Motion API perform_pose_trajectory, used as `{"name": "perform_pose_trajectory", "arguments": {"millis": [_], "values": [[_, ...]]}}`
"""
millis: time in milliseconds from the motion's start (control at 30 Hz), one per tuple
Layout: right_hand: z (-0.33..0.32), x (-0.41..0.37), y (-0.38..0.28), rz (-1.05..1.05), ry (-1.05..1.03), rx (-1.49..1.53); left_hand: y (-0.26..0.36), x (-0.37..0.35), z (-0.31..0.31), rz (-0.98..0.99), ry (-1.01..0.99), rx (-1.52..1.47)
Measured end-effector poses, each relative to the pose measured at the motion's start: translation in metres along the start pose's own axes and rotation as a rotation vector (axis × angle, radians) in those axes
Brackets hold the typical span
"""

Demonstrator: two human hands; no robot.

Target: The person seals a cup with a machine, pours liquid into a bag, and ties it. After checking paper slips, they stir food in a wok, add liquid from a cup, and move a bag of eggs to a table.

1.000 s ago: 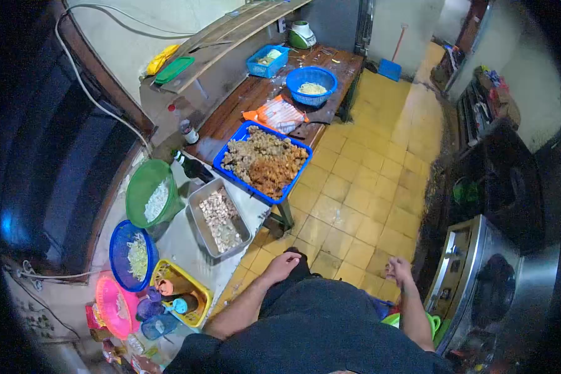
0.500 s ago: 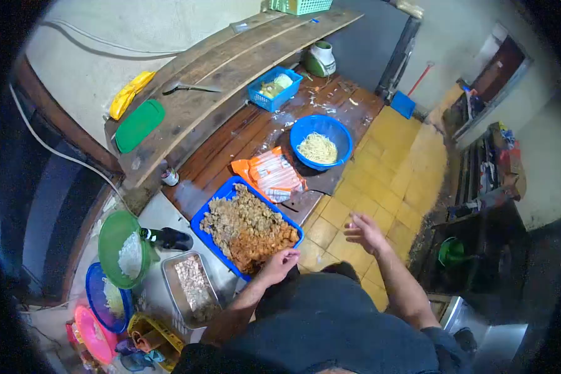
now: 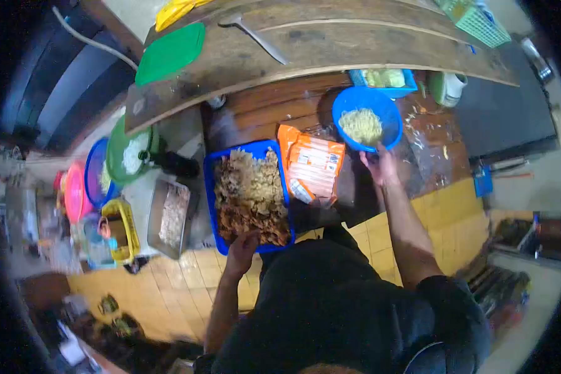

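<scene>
My right hand (image 3: 381,166) is at the near rim of a blue bowl (image 3: 395,119), its fingers closed on the edge. Pale shredded strands, like noodles (image 3: 361,126), lie inside the bowl. My left hand (image 3: 243,248) is over the near edge of a blue tray (image 3: 211,206), fingers curled together; whatever they may hold is hidden. Brown, crumbly chunks of food (image 3: 249,196) fill most of the tray, darker toward me. Between tray and bowl lies an orange-and-clear pack of sausages (image 3: 315,165).
A wooden shelf (image 3: 355,47) overhangs the back, carrying a green lid (image 3: 171,54) and a knife (image 3: 255,40). Under it are a blue basket (image 3: 410,80) and a green-white container (image 3: 447,88). Leftward stand a dark bottle (image 3: 177,164), a metal pan (image 3: 153,221) and a green basin (image 3: 115,149).
The view has turned, so the scene is rotated. My right hand has moved from open air to the bowl's rim. My left hand stays by the tray's near edge.
</scene>
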State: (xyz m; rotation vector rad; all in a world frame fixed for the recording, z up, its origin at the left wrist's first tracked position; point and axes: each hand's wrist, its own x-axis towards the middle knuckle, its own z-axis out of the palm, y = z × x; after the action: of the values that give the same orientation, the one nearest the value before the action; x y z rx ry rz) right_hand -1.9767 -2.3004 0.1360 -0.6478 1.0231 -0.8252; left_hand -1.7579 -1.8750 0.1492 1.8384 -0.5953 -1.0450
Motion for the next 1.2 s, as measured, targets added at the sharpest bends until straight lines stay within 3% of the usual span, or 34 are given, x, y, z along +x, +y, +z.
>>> {"name": "perform_pose_trajectory", "arguments": {"millis": [100,167,233,267,333,367,433,500,533,600,633,733,767,833,867,900,967,1033,1100,1167,1200], "values": [[0.013,0.022,-0.003,0.218,-0.025,-0.133,0.01,-0.023,0.056,0.004,0.156,-0.068],[0.007,0.032,0.021,0.061,-0.174,-0.637,0.027,-0.026,0.093,-0.112,0.188,-0.105],[0.005,0.009,0.044,-0.637,-0.441,-0.936,0.043,-0.025,0.121,-0.109,0.166,0.072],[0.002,0.0,0.055,-0.689,-0.595,-1.086,0.019,-0.019,0.134,-0.016,0.16,0.041],[0.009,-0.028,0.054,-0.598,-0.974,-1.57,0.033,-0.012,0.156,0.01,0.166,0.042],[0.012,-0.029,0.076,-1.272,-0.881,-1.329,0.042,-0.003,0.16,0.045,0.161,0.035],[-0.008,-0.016,0.103,-1.425,-0.916,-1.504,0.062,0.018,0.163,0.042,0.065,0.05],[0.004,-0.026,0.097,-1.434,-0.918,-1.525,0.08,0.033,0.173,0.349,0.124,0.338],[0.008,-0.029,0.095,-1.429,-0.914,-1.55,0.081,0.042,0.179,0.349,0.135,0.337],[0.012,-0.021,0.097,-1.446,-1.042,-1.628,0.073,0.059,0.186,0.395,0.186,0.713],[0.013,-0.016,0.098,-1.452,-1.162,-1.712,0.068,0.062,0.186,0.401,0.187,0.716],[0.005,-0.006,0.1,-1.525,-1.199,-1.556,0.057,0.073,0.193,0.45,0.116,0.786],[0.0,-0.001,0.106,-1.528,-1.18,-1.572,0.055,0.075,0.196,0.375,0.087,0.721],[-0.006,0.006,0.117,-1.794,-1.144,-1.404,0.053,0.074,0.197,0.321,0.046,0.66],[0.01,-0.02,0.069,-2.093,-1.027,-1.484,0.052,0.073,0.197,0.341,0.051,0.66],[0.011,-0.021,0.08,-2.095,-1.002,-1.505,0.055,0.074,0.196,0.36,0.054,0.66],[0.01,-0.012,0.113,-1.501,-1.106,-1.534,0.066,0.081,0.196,0.36,-0.016,0.729],[0.032,-0.016,0.083,-1.375,-1.133,-1.621,0.063,0.082,0.2,0.365,-0.093,0.848],[0.039,-0.013,0.057,-1.234,-1.173,-1.682,0.045,0.086,0.204,0.519,-0.038,0.778],[0.047,-0.013,0.039,-1.036,-1.343,-1.457,0.049,0.087,0.2,0.41,-0.024,0.684],[0.05,-0.018,0.033,-0.281,-1.069,-1.23,0.05,0.088,0.198,0.414,-0.019,0.693]]}}
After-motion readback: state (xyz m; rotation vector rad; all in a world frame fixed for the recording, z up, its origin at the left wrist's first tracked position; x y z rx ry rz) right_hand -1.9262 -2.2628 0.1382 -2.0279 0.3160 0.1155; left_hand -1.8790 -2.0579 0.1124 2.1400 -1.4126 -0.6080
